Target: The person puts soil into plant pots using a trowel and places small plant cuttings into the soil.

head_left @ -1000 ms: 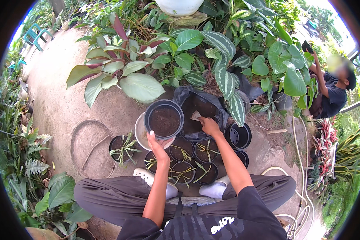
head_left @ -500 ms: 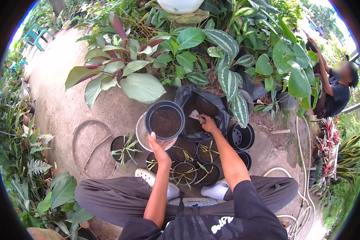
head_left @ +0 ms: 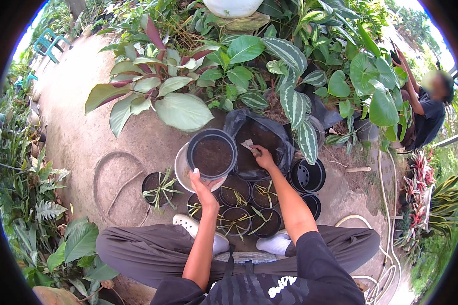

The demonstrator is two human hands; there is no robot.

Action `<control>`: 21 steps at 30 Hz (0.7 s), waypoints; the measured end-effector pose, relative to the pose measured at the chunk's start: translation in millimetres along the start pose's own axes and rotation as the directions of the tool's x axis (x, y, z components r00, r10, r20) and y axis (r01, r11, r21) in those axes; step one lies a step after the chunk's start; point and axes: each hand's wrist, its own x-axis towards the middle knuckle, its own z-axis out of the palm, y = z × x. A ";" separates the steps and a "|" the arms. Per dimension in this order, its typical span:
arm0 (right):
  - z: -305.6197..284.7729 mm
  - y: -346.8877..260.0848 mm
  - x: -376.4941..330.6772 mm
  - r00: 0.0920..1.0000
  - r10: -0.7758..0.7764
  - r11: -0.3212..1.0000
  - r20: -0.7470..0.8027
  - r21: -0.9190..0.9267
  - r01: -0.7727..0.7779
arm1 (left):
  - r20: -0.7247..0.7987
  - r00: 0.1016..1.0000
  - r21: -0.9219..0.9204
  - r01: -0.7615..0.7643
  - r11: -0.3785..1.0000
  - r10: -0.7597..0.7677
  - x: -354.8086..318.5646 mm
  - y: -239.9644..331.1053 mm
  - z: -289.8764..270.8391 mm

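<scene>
My left hand [head_left: 205,191] grips the near side of a round black pot [head_left: 190,156], thumb up on its wall. Dark soil [head_left: 212,156] fills the inside of that pot. A pale round container [head_left: 179,169] shows below and to its left. My right hand [head_left: 263,158] is closed around the handle of a small trowel [head_left: 248,144] with a light, soil-smeared blade. The blade lies over the soil in an open black plastic bag [head_left: 232,123], just right of the pot.
Several small black pots with spindly seedlings [head_left: 235,219] stand close in front of my feet. Another potted seedling [head_left: 160,191] sits to the left. Empty black pots [head_left: 307,175] are at the right, near a pale hose [head_left: 390,213]. Leafy plants [head_left: 183,112] border the far side; a person [head_left: 428,114] is at far right.
The view has shifted very slightly. My right hand has turned a little around the trowel handle; the pot in my left hand stays in the same place.
</scene>
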 end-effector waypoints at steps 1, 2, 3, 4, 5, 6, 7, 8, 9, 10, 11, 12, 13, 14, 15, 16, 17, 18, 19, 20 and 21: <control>5.0 -3.4 0.9 0.999 0.037 0.998 -0.021 -0.055 -0.038 | -0.006 1.000 0.002 0.003 1.000 -0.003 0.1 -0.7 -1.4; 11.4 -7.4 2.3 0.996 0.073 0.991 -0.045 -0.109 -0.078 | -0.011 1.000 0.004 0.006 1.000 -0.006 0.1 -2.0 -2.0; 19.3 -16.2 3.0 0.992 0.104 0.981 -0.065 -0.160 -0.113 | -0.023 1.000 0.007 0.004 1.000 -0.004 0.4 -0.5 -3.9; 24.3 -23.8 2.2 0.991 0.117 0.979 -0.063 -0.162 -0.126 | -0.035 0.999 0.027 -0.003 1.000 0.004 0.5 0.7 -5.6; 28.8 -31.1 0.7 0.990 0.130 0.977 -0.060 -0.164 -0.138 | -0.048 0.999 0.046 -0.011 0.999 0.013 0.3 1.8 -7.2; 33.6 -37.2 -0.4 0.988 0.142 0.975 -0.057 -0.166 -0.149 | -0.062 0.998 0.066 -0.018 0.998 0.022 -0.3 4.1 -8.9; 30.1 -26.0 4.1 0.991 0.118 0.985 -0.058 -0.123 -0.124 | -0.057 0.998 0.061 -0.019 0.998 0.022 -1.3 3.7 -3.0; 25.6 -14.7 8.8 0.994 0.093 0.992 -0.059 -0.079 -0.097 | -0.052 0.998 0.056 -0.020 0.998 0.023 -2.2 3.5 2.6; 24.7 -10.6 10.2 0.997 0.066 0.997 -0.048 -0.035 -0.067 | -0.060 0.998 0.053 -0.023 0.998 0.026 -2.3 3.2 3.0; 22.9 -6.2 10.8 0.997 0.055 0.998 -0.049 -0.031 -0.057 | -0.044 0.999 0.054 -0.022 0.998 0.024 -1.9 3.6 3.1; 20.5 -1.9 11.3 0.998 0.045 0.999 -0.052 -0.028 -0.046 | -0.025 0.999 0.055 -0.019 0.998 0.021 -1.5 4.1 3.8; 21.5 -4.1 9.3 0.998 0.034 0.999 -0.048 -0.023 -0.035 | -0.014 1.000 0.058 -0.019 0.998 0.019 -1.3 4.9 2.2; 21.0 -6.2 7.1 0.998 0.038 0.999 -0.049 -0.030 -0.039 | -0.016 1.000 0.059 -0.019 0.998 0.020 -1.1 5.1 2.1; 18.0 -7.5 4.3 0.998 0.042 0.998 -0.054 -0.037 -0.044 | -0.015 1.000 0.060 -0.018 0.998 0.019 -1.1 4.9 3.3; 15.5 -13.9 -0.2 0.998 0.046 0.998 -0.053 -0.045 -0.048 | -0.018 1.000 0.061 -0.018 0.998 0.019 -1.1 5.1 2.6; 12.4 -23.1 -6.3 0.998 0.041 0.998 -0.046 -0.056 -0.043 | -0.042 0.999 0.056 -0.013 0.998 0.016 -0.4 2.9 -0.2; 7.7 -32.1 -12.9 0.998 0.036 0.997 -0.041 -0.066 -0.039 | -0.063 0.998 0.052 -0.009 0.999 0.012 1.0 -0.2 -2.8; 1.0 -42.0 -21.0 0.999 0.033 0.996 -0.038 -0.080 -0.036 | -0.082 0.997 0.046 -0.002 0.999 0.005 1.3 -3.0 -5.0; -6.7 -49.2 -28.9 0.999 0.015 0.998 -0.044 -0.066 -0.018 | -0.055 0.999 0.035 0.003 0.999 -0.001 1.6 -3.8 -6.2; -14.8 -56.3 -38.1 0.999 -0.004 0.999 -0.051 -0.052 0.001 | -0.027 1.000 0.025 0.008 1.000 -0.008 2.1 -3.9 -8.2; -26.4 -63.5 -47.0 0.998 -0.023 0.999 -0.064 -0.041 0.020 | 0.008 1.000 0.010 0.014 1.000 -0.015 1.8 -4.4 -7.1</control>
